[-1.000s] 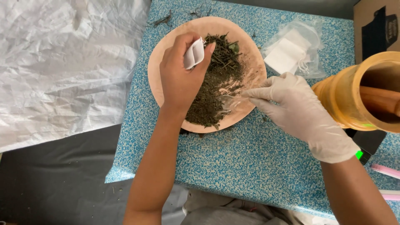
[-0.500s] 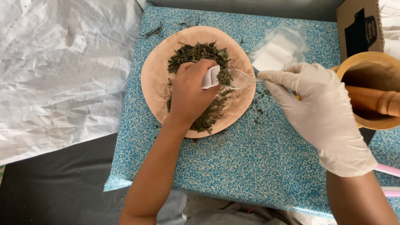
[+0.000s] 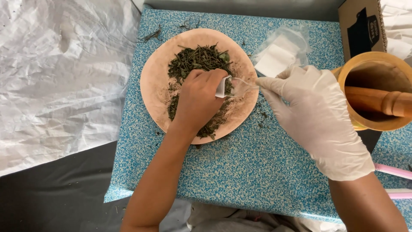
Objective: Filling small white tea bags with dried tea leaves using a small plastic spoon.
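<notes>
Head view shows, closest to the person, a table (image 3: 240, 172) with a blue speckled top. Farther up, the bare left hand (image 3: 198, 101) has its grip pinching a small white bag (image 3: 222, 87), held over a round tan plate (image 3: 156, 81). The gloved right hand (image 3: 315, 114) has its grip pinching the handle of a clear plastic spoon (image 3: 241, 87), and the spoon's bowl sits right at the mouth of the bag. Dry green leaves (image 3: 195, 60) lie piled on the plate, under and past the left hand. Beside the right hand stands a wooden mortar (image 3: 367, 68) with a pestle (image 3: 377, 101) lying inside. Past the plate lies a clear packet of white bags (image 3: 279, 53). Crinkled white plastic sheet (image 3: 60, 73) lies far to the left.
</notes>
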